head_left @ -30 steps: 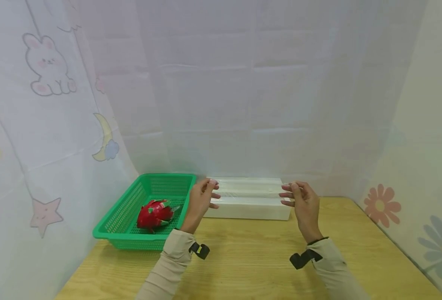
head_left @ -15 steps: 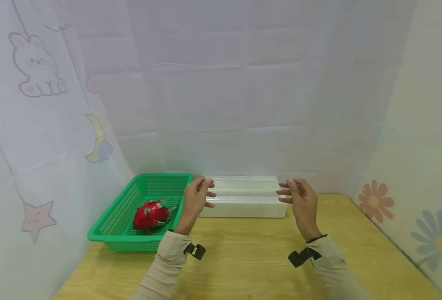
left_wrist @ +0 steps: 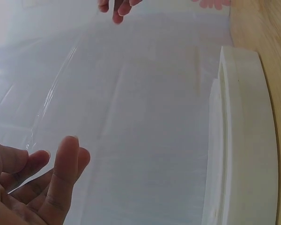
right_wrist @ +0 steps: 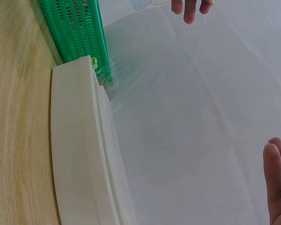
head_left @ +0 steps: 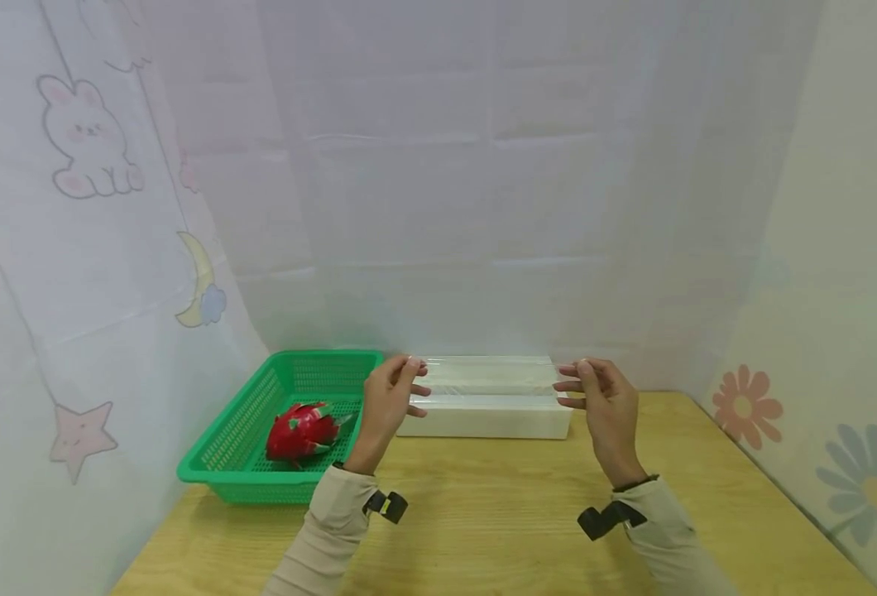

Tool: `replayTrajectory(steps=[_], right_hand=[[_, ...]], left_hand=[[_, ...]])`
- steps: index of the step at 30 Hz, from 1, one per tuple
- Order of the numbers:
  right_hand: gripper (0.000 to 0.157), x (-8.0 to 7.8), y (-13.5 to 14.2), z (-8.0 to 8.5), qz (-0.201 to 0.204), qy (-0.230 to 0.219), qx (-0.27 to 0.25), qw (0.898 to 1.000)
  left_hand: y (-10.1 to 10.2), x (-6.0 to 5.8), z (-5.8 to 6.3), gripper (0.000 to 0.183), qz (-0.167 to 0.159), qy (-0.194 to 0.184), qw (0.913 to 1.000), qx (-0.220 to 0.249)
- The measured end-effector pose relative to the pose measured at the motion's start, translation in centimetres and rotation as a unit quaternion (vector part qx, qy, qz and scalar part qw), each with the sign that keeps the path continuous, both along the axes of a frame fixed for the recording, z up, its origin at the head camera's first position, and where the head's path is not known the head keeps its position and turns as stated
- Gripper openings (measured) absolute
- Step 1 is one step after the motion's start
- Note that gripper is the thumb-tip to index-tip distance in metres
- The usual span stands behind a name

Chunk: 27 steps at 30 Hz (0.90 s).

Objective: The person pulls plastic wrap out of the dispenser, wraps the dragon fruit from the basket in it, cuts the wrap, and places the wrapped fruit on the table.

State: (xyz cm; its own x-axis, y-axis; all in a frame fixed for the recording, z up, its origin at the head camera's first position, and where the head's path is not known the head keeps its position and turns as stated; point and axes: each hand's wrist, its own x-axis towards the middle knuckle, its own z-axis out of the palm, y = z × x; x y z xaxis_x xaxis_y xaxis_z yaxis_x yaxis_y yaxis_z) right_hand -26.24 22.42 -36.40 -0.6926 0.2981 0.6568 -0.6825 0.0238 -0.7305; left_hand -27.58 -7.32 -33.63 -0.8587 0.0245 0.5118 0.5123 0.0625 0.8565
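Note:
A sheet of clear cling film (left_wrist: 50, 96) stretches between both hands and runs down to a long white cling film dispenser box (head_left: 483, 422). My left hand (head_left: 388, 404) pinches one corner of the film between thumb and forefinger, other fingers spread apart. At the opposite corner my right hand (head_left: 608, 412) pinches the film the same way in the head view; its thumb is out of the right wrist view. Both hands are raised in front of the box, which lies lengthwise at the table's back. The film's lower part meets the slot along the box top (right_wrist: 105, 136).
Left of the box stands a green plastic basket (head_left: 260, 478) with a red dragon fruit (head_left: 300, 434) inside it. A wooden table (head_left: 483, 521) lies under everything. Pale printed cloth (head_left: 438, 207) hangs behind and at both sides.
The head view has shifted slightly. Both hands keep their pinch on the cling film and stay almost in place before the box.

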Motion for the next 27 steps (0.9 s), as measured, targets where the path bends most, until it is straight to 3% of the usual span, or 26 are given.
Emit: replayTrajectory(steps=[12,16,20,23,27], right_hand=[[0.031,1.4,0.4,-0.2,0.003,0.001,0.016,1.0],[0.027,3.0,0.4,-0.3,-0.02,-0.032,0.052,0.998],[0.025,4.6,0.3,-0.6,-0.034,-0.078,0.073,0.994],[0.025,5.5,0.1,-1.1,-0.035,-0.113,0.091,0.989],[0.024,6.6,0.1,-2.2,-0.028,-0.16,0.122,0.979]], left_hand=[[0.0,0.9,-0.1,0.025,-0.008,0.015,0.9998,-0.009],[-0.5,1.7,-0.2,0.023,-0.006,0.017,0.9993,-0.034],[-1.1,2.8,-0.7,0.021,0.005,0.009,0.9959,-0.089],[-1.6,3.6,-1.4,0.018,0.022,0.016,0.9874,-0.156],[-1.9,4.4,-2.7,0.018,0.044,0.04,0.963,-0.263]])
